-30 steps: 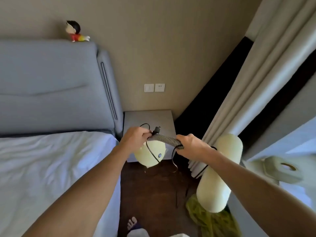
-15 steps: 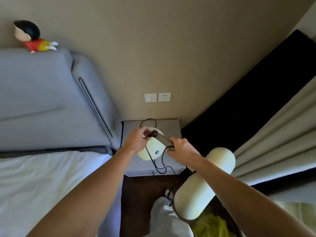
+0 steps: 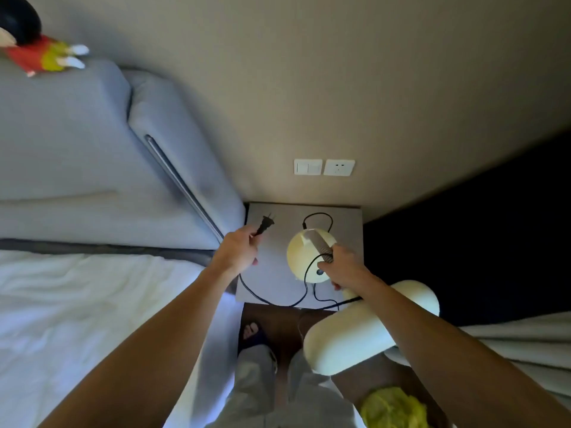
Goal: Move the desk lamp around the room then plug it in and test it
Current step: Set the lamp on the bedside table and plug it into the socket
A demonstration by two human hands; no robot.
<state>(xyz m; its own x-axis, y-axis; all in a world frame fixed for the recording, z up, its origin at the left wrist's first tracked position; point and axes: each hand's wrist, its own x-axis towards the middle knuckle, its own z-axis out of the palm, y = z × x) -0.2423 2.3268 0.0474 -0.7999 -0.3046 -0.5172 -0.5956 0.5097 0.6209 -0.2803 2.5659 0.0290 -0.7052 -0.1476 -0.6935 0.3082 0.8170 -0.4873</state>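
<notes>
The left hand (image 3: 239, 251) gripped the plug (image 3: 265, 224), prongs pointing up-right toward the socket (image 3: 339, 167) above the counter (image 3: 272, 273); the right hand (image 3: 343, 268) clasped the lamp (image 3: 304, 257) neck; the base sat on the counter.

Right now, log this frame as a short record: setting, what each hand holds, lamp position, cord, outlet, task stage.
setting: bedside, small grey nightstand between the bed and a dark curtain
left hand: grip closed on the black two-prong plug, prongs pointing up toward the wall
right hand: grip closed on the lamp's ribbed flexible neck
lamp: round cream base on the nightstand; long cream lamp head hanging off its front edge
cord: black cord looping loose across the nightstand
outlet: white wall socket above the nightstand, nothing in it
stage: not yet plugged in
</notes>
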